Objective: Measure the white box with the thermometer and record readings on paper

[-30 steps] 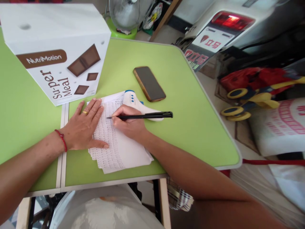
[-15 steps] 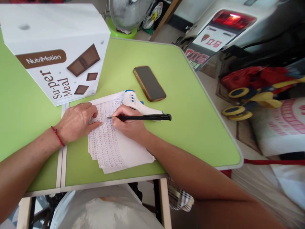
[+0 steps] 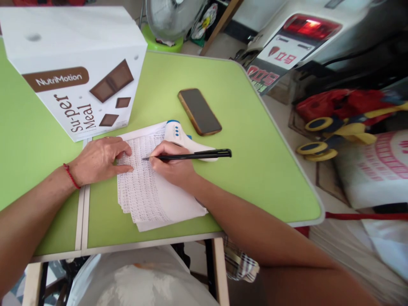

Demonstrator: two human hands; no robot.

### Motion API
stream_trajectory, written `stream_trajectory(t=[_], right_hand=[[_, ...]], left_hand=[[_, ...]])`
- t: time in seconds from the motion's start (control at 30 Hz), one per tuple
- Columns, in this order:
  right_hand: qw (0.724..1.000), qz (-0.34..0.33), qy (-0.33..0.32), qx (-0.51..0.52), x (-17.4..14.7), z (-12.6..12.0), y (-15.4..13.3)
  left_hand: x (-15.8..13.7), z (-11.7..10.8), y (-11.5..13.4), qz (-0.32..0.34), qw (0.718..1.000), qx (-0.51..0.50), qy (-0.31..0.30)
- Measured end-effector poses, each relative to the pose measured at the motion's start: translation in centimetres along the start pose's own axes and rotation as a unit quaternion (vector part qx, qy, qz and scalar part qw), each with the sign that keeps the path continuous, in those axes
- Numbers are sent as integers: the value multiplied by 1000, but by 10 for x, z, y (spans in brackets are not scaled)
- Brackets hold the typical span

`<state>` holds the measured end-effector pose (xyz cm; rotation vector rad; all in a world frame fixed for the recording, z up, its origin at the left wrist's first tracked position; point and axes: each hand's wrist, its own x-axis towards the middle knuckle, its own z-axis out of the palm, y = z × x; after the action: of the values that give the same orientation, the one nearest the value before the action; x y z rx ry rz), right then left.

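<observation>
My right hand (image 3: 170, 163) is closed around a black pen (image 3: 200, 154), its tip at the handwritten lines. Under it lie several stacked sheets of paper (image 3: 149, 199), the top one partly covered with rows of small writing. My left hand (image 3: 102, 160) rests on the left edge of the sheets, thumb and fingers apart, with a red cord bracelet (image 3: 71, 176) at the wrist. Just beyond my right hand, a white infrared thermometer (image 3: 178, 136) with blue parts lies on the upper right of the papers. My right hand partly hides it.
A phone (image 3: 200, 111) in a brown case lies farther back on the green table (image 3: 255, 170). At the left stands a tall white NutriMotion box (image 3: 73, 42). Beyond the table are a fan (image 3: 174, 19), a scooter's rear (image 3: 312, 27) and a white sack (image 3: 376, 165).
My left hand has shifted slightly left, its thumb drawn back a little. The pen has tilted slightly, its tip a touch lower on the page. The box, phone and papers stay put.
</observation>
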<state>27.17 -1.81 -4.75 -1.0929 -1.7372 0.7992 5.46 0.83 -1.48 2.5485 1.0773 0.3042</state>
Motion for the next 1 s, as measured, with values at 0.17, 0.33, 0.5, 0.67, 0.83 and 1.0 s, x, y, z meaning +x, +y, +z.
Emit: stream_trajectory(t=[0.17, 0.33, 0.5, 0.67, 0.83, 1.0], right_hand=[[1000, -1, -7, 3, -1, 1, 1], [999, 29, 39, 0, -1, 1, 4], [999, 33, 24, -9, 0, 1, 3], [999, 33, 25, -5, -1, 1, 4], [999, 37, 17, -14, -1, 1, 3], [999, 32, 34, -5, -1, 0, 3]], left_hand=[[0, 0, 0, -9, 1000, -10, -3], [0, 1, -1, -1, 1000, -7, 3], [-1, 2, -2, 3, 1000, -7, 6], [-2, 2, -4, 59, 997, -43, -2], [-3, 0, -6, 102, 994, -9, -25], [-4, -1, -5, 103, 994, 15, -25]])
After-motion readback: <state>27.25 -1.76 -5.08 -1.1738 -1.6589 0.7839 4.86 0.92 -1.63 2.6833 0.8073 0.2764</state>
